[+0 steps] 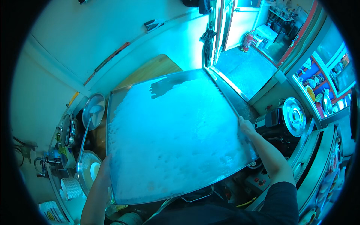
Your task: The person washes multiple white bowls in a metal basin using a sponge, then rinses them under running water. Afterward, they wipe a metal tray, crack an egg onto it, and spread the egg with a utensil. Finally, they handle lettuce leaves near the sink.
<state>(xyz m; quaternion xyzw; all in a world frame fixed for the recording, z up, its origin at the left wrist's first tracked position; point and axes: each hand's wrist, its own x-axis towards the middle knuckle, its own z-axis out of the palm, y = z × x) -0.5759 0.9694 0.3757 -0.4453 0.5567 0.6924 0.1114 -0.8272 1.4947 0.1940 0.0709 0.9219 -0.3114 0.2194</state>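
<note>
A large rectangular metal tray [115,102] spans the space before me, with a low raised rim. Over most of its bottom spreads a pale, wet, batter-like layer [168,135], which leaves a bare patch near the far edge and another at the far left corner. On the tray's left side my left hand [106,170] grips the rim, its fingers mostly hidden. My right hand [247,127] is closed around the right rim, thumb on top. Beside the left rim, a ladle [85,137] rests with its bowl in a metal basin [98,98].
Left of the tray stand a second basin [85,159] holding a white bowl, and a stack of white dishes [71,188]. A round metal lid [294,116] is at the right. Beyond are a wooden board [152,67], a doorway and a fire extinguisher [247,42].
</note>
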